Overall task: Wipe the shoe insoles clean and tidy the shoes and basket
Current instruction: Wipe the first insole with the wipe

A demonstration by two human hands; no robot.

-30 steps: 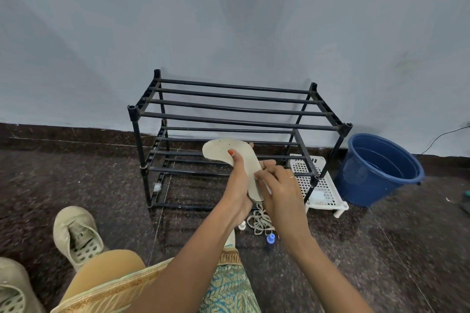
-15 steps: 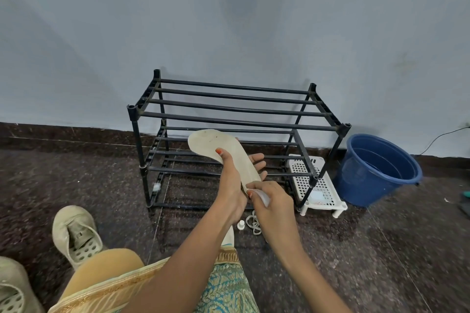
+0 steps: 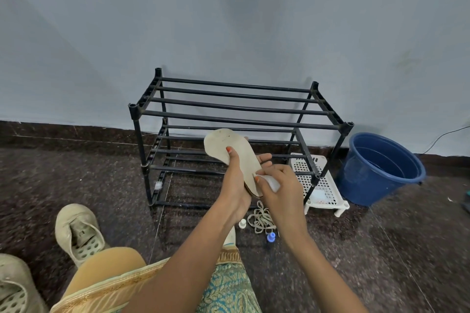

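Mid-wipe: left hand (image 3: 236, 187) grips the beige insole (image 3: 226, 147) held up in front of the black shoe rack (image 3: 239, 121), right hand (image 3: 284, 193) pinches a white wipe (image 3: 272, 183) against its heel end; next probably needs firm strokes toward the toe.

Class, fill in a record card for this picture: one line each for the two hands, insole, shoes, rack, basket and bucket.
left hand: grips the insole, thumb on top
right hand: pinches a white wipe against the insole's near end
insole: beige, held up before the rack
shoes: two, beige, at the person's left
rack: black
basket: white, perforated, by the rack's right end
bucket: blue, right of the basket
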